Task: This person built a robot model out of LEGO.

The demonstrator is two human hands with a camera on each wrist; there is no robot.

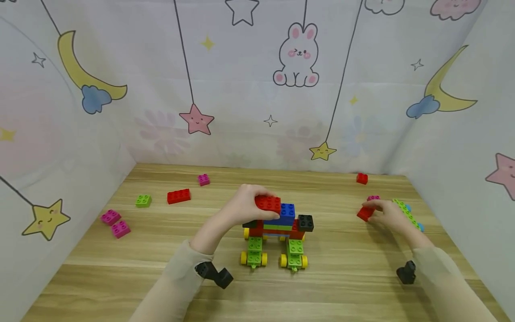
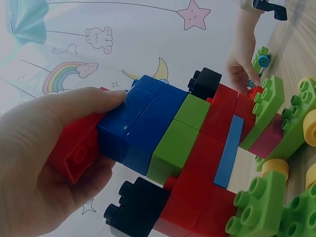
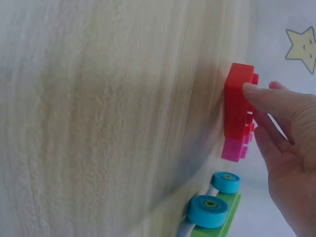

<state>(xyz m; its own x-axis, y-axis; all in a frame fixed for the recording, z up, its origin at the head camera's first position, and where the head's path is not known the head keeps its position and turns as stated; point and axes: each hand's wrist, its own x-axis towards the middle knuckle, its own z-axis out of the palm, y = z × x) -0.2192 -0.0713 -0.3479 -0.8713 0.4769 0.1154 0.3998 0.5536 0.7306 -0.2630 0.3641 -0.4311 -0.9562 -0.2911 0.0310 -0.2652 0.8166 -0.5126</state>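
Brick-built wheeled model: the wide model [image 1: 277, 232] lies beneath the left fingers and well to the left of the right fingers; its length runs sideways.
Left hand: the nearer one, this hand [image 1: 246, 204] pinches the upper red brick [image 1: 268, 203] between thumb and curled fingers; the thumb tip overlaps the blue bricks [image 2: 143, 118].
Upper red brick: between the left fingers, against the blue bricks at the model's top; whether it is fully pressed on, I cannot tell.
Right hand: this hand [image 1: 387, 215] pinches the loose red brick [image 3: 238, 101] between thumb and fingers.
Loose red brick: its long axis runs crosswise to the right fingers, studs facing the palm; whether it touches the table is unclear.
Just beyond the right fingers: a magenta brick [image 1: 373, 198]; farther off, a small red brick [image 1: 362, 179].
Right of the right fingers: a lime-green plate with blue wheels [image 1: 405, 212].
Left of the left fingers, well apart: a flat-lying red brick [image 1: 179, 196] and a lime-green brick [image 1: 143, 201].
Surface: a wood-grain tabletop [image 1: 330, 286] under both hands.
Room: pale cloth [image 1: 245, 67] printed with a rabbit, moons and stars, behind and beside the table.
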